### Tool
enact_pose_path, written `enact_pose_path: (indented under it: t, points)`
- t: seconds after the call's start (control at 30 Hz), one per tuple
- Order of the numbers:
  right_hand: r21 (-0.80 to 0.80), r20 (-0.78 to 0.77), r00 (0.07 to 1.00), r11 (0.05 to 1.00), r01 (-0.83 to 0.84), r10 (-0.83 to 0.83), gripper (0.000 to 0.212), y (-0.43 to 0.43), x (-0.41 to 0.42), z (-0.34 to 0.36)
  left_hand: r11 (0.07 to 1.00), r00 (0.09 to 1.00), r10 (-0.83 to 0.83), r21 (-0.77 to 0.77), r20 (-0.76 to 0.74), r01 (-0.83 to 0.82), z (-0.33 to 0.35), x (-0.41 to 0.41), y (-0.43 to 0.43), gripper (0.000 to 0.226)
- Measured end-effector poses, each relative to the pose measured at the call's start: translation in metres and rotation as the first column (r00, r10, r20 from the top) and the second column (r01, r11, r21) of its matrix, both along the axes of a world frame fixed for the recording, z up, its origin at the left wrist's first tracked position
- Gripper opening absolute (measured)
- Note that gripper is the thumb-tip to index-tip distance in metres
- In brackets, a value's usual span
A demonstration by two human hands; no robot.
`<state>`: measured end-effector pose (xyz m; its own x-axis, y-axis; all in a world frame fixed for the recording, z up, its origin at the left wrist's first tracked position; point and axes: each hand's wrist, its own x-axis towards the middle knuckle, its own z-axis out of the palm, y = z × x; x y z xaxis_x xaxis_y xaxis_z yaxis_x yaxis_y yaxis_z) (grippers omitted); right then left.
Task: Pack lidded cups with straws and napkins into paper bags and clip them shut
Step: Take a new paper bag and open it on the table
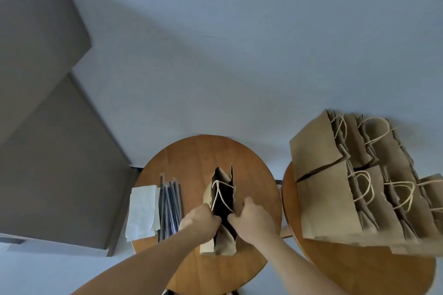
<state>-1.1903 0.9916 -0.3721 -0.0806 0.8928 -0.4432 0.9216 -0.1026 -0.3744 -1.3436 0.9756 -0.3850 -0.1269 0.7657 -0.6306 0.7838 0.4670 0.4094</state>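
A brown paper bag (221, 189) with white cord handles stands upright on a round wooden table (203, 151), its mouth spread open and dark inside. My left hand (200, 219) grips the bag's left rim with curled fingers. My right hand (251, 219) grips the right rim, thumb up along the paper. A bundle of dark wrapped straws (170, 208) lies left of the bag. White napkins (142, 211) are stacked at the table's left edge. No cup or clip shows.
A second round wooden table (359, 270) on the right carries several upright brown paper bags (354, 175) with cord handles. A large grey block (48, 127) fills the left side. A pale wall lies behind.
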Motion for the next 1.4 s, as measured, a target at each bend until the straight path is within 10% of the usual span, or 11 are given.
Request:
enact_pose_path:
  t: [0.73,1.13,1.4]
  points:
    - [0.034,0.054,0.998,0.999,0.028,-0.03,0.022,0.004,0.059,-0.02,0.968,0.961,0.242,0.108,-0.135,-0.228,-0.025,-0.039,-0.032,0.017]
    - [-0.297,-0.277,0.957,0.94,-0.17,0.086,0.089,0.016,0.052,-0.001,0.987,0.973,-0.127,-0.074,0.193,0.143,-0.005,-0.042,-0.003,0.11]
    - [-0.045,-0.185,0.947,0.96,-0.275,0.262,0.075,0.063,0.03,0.066,0.936,0.904,-0.231,0.17,-0.36,0.307,0.08,-0.057,0.032,0.086]
